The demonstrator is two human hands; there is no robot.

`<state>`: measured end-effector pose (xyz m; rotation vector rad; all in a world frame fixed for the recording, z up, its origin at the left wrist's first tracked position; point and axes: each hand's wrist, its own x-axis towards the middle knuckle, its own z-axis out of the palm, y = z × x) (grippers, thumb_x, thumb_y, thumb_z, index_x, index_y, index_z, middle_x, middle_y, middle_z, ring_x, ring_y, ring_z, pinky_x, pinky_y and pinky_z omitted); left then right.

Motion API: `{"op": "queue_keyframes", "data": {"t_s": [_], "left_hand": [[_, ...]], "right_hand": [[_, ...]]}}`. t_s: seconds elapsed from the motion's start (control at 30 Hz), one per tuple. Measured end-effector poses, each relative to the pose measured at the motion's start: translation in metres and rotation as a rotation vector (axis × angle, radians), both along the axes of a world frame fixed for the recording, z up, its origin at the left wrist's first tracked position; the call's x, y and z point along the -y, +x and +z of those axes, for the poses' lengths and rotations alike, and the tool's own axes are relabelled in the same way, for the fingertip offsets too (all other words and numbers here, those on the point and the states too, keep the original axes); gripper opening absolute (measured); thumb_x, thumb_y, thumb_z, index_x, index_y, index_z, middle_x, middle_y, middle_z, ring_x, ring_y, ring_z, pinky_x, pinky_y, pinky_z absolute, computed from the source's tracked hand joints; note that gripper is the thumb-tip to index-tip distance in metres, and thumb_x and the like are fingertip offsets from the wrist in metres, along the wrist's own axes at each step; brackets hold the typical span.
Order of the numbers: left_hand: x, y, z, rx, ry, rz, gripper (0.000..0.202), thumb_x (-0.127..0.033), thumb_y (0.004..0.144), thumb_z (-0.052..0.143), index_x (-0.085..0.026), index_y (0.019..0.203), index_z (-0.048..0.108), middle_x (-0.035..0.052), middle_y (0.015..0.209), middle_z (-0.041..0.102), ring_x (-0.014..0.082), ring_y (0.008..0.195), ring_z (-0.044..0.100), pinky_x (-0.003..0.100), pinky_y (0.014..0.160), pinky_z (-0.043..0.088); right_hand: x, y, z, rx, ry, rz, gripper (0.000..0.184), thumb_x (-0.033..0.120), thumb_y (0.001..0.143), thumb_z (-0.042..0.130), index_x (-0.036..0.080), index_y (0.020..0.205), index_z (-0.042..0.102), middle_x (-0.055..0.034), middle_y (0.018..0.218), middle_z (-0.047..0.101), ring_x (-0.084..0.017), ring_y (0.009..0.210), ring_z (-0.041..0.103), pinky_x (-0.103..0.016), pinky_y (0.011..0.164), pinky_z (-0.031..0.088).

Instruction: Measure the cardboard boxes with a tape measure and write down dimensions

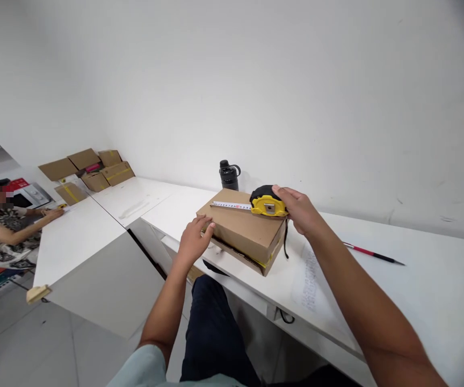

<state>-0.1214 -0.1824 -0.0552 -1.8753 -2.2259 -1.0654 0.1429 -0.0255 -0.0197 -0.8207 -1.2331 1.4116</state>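
A closed brown cardboard box (240,226) lies on the white table in front of me. My right hand (299,210) is closed round the back end of a yellow and black tape measure (269,201), which rests at the right part of the box's top. Its white blade (232,205) is drawn out to the left across the lid, with the tip near the left edge. A black wrist strap (285,242) dangles from the case. At the box's near left corner my left hand (196,236) grips the edge, fingers over the top and thumb against the side.
Behind the box stands a black bottle (229,176). A red and black pen (375,253) and a sheet with writing (312,279) lie to the right. Several cardboard boxes (117,173) are stacked far left, near another person (4,231) seated at the adjoining table (95,226).
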Motion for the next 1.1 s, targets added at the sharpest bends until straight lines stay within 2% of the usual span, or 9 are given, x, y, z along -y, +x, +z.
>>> {"op": "queue_keyframes", "data": {"t_s": [0.17, 0.27, 0.33, 0.5, 0.63, 0.73, 0.9, 0.97, 1.1], "left_hand": [[-0.007, 0.025, 0.021, -0.21, -0.107, 0.18, 0.038, -0.044, 0.109, 0.05, -0.024, 0.132, 0.074, 0.011, 0.139, 0.073, 0.0317, 0.128, 0.068, 0.046, 0.111, 0.051], [-0.027, 0.023, 0.034, -0.23, -0.101, 0.281, 0.039, -0.044, 0.109, 0.049, -0.024, 0.132, 0.074, 0.0109, 0.127, 0.077, 0.0326, 0.124, 0.068, 0.047, 0.111, 0.049], [-0.045, 0.013, 0.039, -0.18, -0.052, 0.308, 0.043, -0.045, 0.109, 0.047, -0.024, 0.139, 0.07, 0.0105, 0.131, 0.076, 0.032, 0.13, 0.065, 0.046, 0.114, 0.047], [-0.085, -0.012, 0.033, 0.086, -0.153, 0.194, 0.048, -0.051, 0.106, 0.051, -0.024, 0.142, 0.067, 0.0081, 0.152, 0.067, 0.0281, 0.141, 0.06, 0.039, 0.116, 0.047], [-0.091, -0.015, 0.026, 0.168, -0.214, 0.172, 0.054, -0.056, 0.102, 0.055, -0.026, 0.145, 0.066, 0.0059, 0.152, 0.068, 0.0283, 0.139, 0.063, 0.038, 0.115, 0.048], [-0.089, -0.012, 0.029, 0.137, -0.245, 0.182, 0.054, -0.055, 0.1, 0.057, -0.027, 0.145, 0.067, 0.005, 0.153, 0.067, 0.0292, 0.14, 0.062, 0.039, 0.116, 0.047], [-0.088, -0.007, 0.034, 0.124, -0.289, 0.198, 0.054, -0.055, 0.1, 0.055, -0.03, 0.147, 0.065, 0.0043, 0.152, 0.068, 0.0315, 0.139, 0.063, 0.041, 0.111, 0.05], [-0.088, -0.005, 0.033, 0.132, -0.292, 0.204, 0.053, -0.055, 0.1, 0.055, -0.032, 0.146, 0.066, 0.0034, 0.151, 0.069, 0.0317, 0.138, 0.063, 0.041, 0.108, 0.051], [-0.088, -0.002, 0.032, 0.137, -0.285, 0.202, 0.051, -0.055, 0.1, 0.055, -0.034, 0.145, 0.067, 0.0019, 0.15, 0.069, 0.0328, 0.137, 0.063, 0.041, 0.104, 0.052]], "right_hand": [[0.004, -0.01, -0.01, 0.036, 0.162, 0.044, 0.063, 0.077, 0.071, 0.082, 0.021, 0.101, 0.08, -0.0058, 0.101, 0.081, -0.024, 0.092, 0.073, -0.036, 0.082, 0.06], [0.013, -0.02, -0.014, 0.088, 0.222, 0.049, 0.065, 0.079, 0.073, 0.08, 0.021, 0.104, 0.081, -0.0064, 0.102, 0.081, -0.025, 0.094, 0.074, -0.039, 0.086, 0.06], [0.02, -0.024, -0.013, 0.142, 0.275, 0.03, 0.065, 0.08, 0.073, 0.08, 0.022, 0.102, 0.081, -0.0075, 0.106, 0.08, -0.026, 0.1, 0.073, -0.041, 0.091, 0.06], [0.03, -0.027, -0.007, 0.246, 0.359, -0.027, 0.066, 0.083, 0.074, 0.075, 0.024, 0.101, 0.082, -0.0096, 0.126, 0.077, -0.031, 0.119, 0.069, -0.045, 0.104, 0.055], [0.031, -0.025, -0.008, 0.418, 0.383, -0.093, 0.072, 0.09, 0.082, 0.057, 0.023, 0.095, 0.08, -0.0087, 0.098, 0.079, -0.029, 0.097, 0.071, -0.047, 0.095, 0.055], [0.027, -0.022, -0.012, 0.539, 0.426, -0.251, 0.077, 0.093, 0.087, 0.046, 0.023, 0.092, 0.078, -0.0086, 0.084, 0.076, -0.028, 0.085, 0.069, -0.047, 0.091, 0.055], [0.022, -0.02, -0.019, 0.487, 0.644, -0.315, 0.082, 0.088, 0.096, 0.029, 0.024, 0.121, 0.073, -0.0129, 0.123, 0.076, -0.03, 0.118, 0.069, -0.05, 0.11, 0.052], [0.022, -0.02, -0.023, 0.519, 0.739, -0.27, 0.081, 0.088, 0.096, 0.034, 0.024, 0.13, 0.07, -0.0149, 0.134, 0.071, -0.031, 0.129, 0.065, -0.05, 0.114, 0.051], [0.019, -0.016, -0.028, 0.637, 0.751, -0.233, 0.088, 0.084, 0.079, 0.07, 0.026, 0.145, 0.061, -0.0143, 0.145, 0.064, -0.034, 0.137, 0.06, -0.055, 0.117, 0.049]]}}
